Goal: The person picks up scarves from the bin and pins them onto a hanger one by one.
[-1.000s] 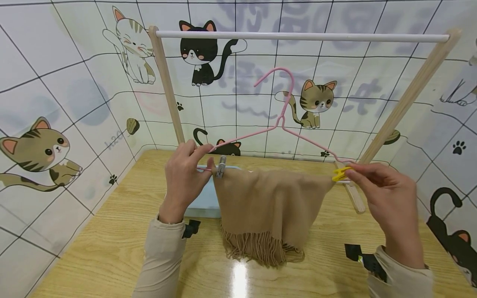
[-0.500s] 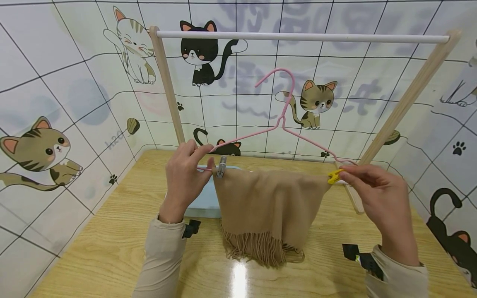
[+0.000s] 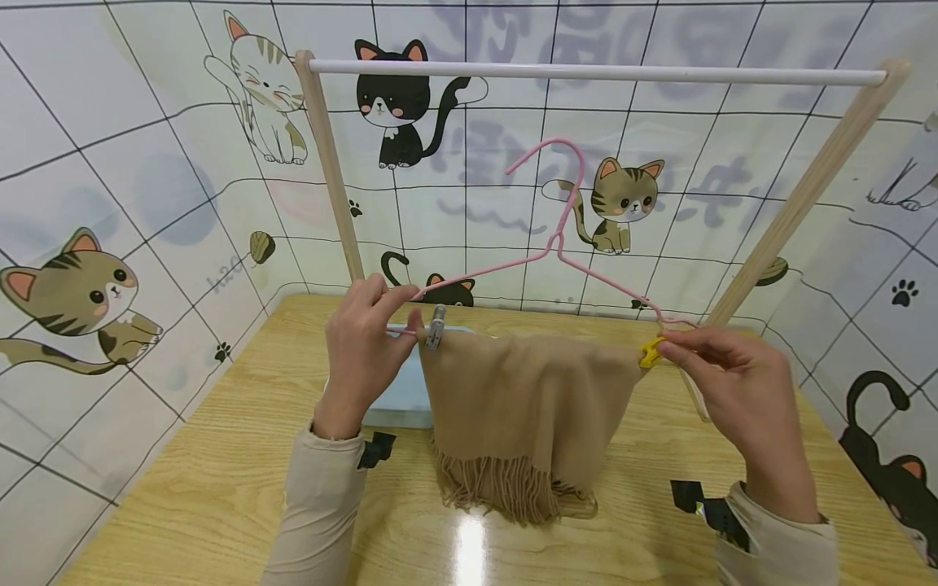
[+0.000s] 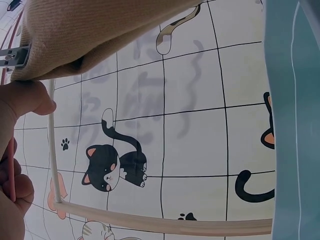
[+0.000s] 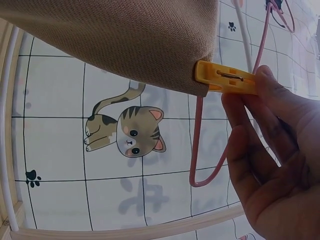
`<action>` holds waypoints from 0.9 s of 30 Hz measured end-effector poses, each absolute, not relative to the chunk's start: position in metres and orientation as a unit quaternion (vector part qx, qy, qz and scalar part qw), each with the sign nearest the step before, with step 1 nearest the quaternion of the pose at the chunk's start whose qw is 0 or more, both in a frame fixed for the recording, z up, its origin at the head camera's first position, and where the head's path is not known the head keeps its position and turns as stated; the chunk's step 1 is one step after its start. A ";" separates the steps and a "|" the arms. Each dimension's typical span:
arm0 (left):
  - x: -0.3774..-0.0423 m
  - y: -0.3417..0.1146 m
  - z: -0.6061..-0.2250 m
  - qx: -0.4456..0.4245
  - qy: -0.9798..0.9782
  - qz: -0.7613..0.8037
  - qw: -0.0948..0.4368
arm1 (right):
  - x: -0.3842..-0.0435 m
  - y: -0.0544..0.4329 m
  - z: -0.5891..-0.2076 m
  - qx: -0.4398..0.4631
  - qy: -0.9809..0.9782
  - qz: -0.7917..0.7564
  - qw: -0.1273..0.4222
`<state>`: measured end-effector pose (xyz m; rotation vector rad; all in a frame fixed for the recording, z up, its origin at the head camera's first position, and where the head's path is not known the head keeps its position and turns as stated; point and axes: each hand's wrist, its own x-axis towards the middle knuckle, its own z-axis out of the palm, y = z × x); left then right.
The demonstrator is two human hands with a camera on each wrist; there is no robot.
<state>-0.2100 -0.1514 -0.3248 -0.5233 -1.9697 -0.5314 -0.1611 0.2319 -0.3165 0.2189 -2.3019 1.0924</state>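
A tan fringed scarf (image 3: 528, 399) hangs folded over the lower bar of a pink hanger (image 3: 487, 266). My left hand (image 3: 366, 346) grips the hanger's left end, beside a grey clothespin (image 3: 436, 328) clamped on the scarf's upper left corner. My right hand (image 3: 747, 387) pinches a yellow clothespin (image 3: 650, 352) between thumb and fingers. In the right wrist view that yellow clothespin (image 5: 227, 78) has its jaws on the scarf's corner (image 5: 165, 45). Part of the hanger's right end is hidden behind my right hand in the head view.
A drying rack with a white rail (image 3: 593, 73) and wooden legs (image 3: 813, 191) stands behind the hanger. On the wooden table (image 3: 212, 488), a light blue box (image 3: 403, 399) sits behind the scarf's left side. A cat-patterned sheet (image 3: 484, 195) encloses the back and sides.
My right hand has moved left with the yellow clothespin, farther in along the scarf's top right edge. The hanger's hook has shifted slightly right. My left hand stays in place.
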 end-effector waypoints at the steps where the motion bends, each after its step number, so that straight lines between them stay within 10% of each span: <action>1: -0.210 -0.151 -0.325 -0.216 -0.813 -0.220 0.495 | -0.161 0.232 -0.316 0.080 -0.864 0.405 0.287; 27: -0.213 -0.152 -0.326 -0.215 -0.800 -0.241 0.506 | -0.160 0.233 -0.313 0.078 -0.894 0.358 0.256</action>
